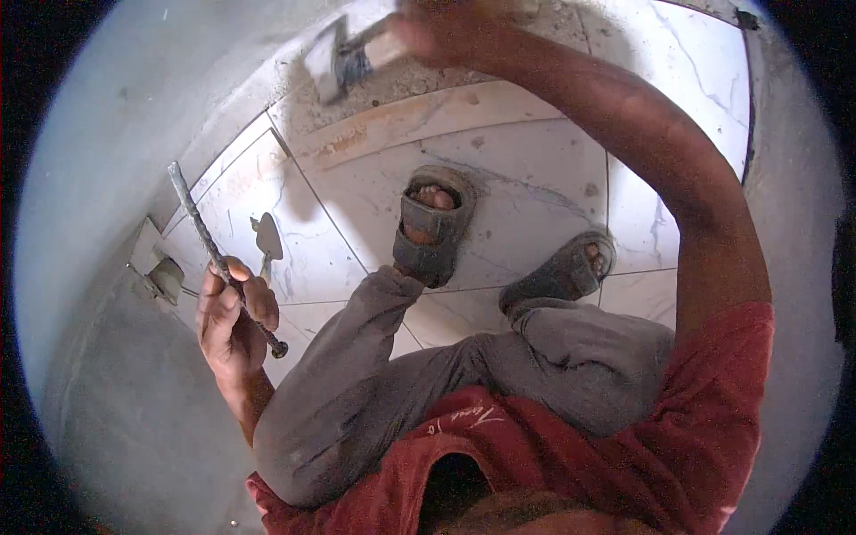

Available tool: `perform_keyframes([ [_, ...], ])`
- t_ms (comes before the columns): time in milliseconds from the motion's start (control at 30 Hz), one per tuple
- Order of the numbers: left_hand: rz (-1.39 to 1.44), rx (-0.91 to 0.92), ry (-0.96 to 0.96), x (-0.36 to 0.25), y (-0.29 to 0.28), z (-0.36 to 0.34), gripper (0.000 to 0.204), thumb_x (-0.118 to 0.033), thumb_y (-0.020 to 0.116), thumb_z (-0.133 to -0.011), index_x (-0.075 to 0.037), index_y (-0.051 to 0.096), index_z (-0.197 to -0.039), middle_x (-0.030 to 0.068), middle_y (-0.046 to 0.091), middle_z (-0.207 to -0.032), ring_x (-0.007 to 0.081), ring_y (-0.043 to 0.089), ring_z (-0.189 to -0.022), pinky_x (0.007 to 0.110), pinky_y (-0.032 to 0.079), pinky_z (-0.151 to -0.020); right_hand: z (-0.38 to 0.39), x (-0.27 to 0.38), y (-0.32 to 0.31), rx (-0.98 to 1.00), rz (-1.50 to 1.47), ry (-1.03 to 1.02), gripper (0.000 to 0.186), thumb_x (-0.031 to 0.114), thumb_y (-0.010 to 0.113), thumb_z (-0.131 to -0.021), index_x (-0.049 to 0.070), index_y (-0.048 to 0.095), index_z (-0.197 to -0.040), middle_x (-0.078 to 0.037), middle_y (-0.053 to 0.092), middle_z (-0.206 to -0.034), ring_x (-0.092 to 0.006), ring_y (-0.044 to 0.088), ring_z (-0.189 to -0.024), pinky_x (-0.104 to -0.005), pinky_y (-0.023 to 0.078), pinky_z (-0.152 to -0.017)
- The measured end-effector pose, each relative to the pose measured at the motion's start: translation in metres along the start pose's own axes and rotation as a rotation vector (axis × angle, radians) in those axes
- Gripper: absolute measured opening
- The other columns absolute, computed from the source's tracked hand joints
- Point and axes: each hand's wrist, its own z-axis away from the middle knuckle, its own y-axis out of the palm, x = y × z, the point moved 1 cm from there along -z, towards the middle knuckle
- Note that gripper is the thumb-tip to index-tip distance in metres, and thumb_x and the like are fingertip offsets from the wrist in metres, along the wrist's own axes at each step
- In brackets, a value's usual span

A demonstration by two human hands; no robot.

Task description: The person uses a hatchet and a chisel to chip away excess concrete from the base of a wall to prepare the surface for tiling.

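Observation:
My left hand (234, 316) is closed around a long dark chisel (199, 220) that looks like ribbed steel rod. It slants above the tiled floor, its flattened grey tip up and to the left, its wider knobbed end sticking out below my fingers. My right arm reaches across to the far side. There my right hand (437, 34), smeared by motion, grips the pale handle of what looks like a hammer (332, 64). The blurred grey head points left, over a rough strip of floor. A small trowel (268, 239) lies on the tiles beyond my left hand.
White veined tiles (535, 165) cover the floor around my sandalled feet. A rough untiled strip (419, 82) with grit runs along the far wall. Grey walls (116, 357) curve close by on the left and right. A broken-looking tile piece with a rounded opening (162, 275) is at the left wall.

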Motion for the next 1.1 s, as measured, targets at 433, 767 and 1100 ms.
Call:
perform_keyframes([
  [433,-0.009,0.007,0.005,-0.001,0.002,0.001,0.027,-0.022,0.052,-0.084,0.001,0.045,-0.097,0.0040,0.044,-0.058,0.0115,0.042,-0.046,0.023,0.036,-0.043,-0.003,0.002,-0.002,0.233,0.117,0.054,0.022,0.015,0.055,-0.074,-0.005,0.061,-0.079,-0.020,0.061,-0.079,-0.0296,0.060,-0.073,-0.0433,0.048,-0.067],
  [767,-0.006,0.061,0.002,-0.001,0.004,0.001,0.030,-0.024,0.054,-0.082,0.000,0.045,-0.097,0.0040,0.044,-0.057,0.0116,0.042,-0.047,0.023,0.035,-0.043,0.010,-0.004,0.008,0.036,-0.081,-0.011,0.024,0.016,0.052,-0.076,-0.006,0.059,-0.082,-0.022,0.061,-0.082,-0.0302,0.061,-0.076,-0.0433,0.047,-0.070],
  [1100,0.001,0.019,-0.026,0.001,0.001,0.000,0.029,-0.022,0.053,-0.083,0.001,0.045,-0.098,0.0049,0.045,-0.058,0.0119,0.043,-0.046,0.024,0.037,-0.044,0.003,-0.022,-0.007,0.215,-0.060,0.049,0.022,0.013,0.051,-0.076,-0.005,0.059,-0.084,-0.021,0.060,-0.083,-0.0282,0.060,-0.074,-0.0425,0.047,-0.069],
])
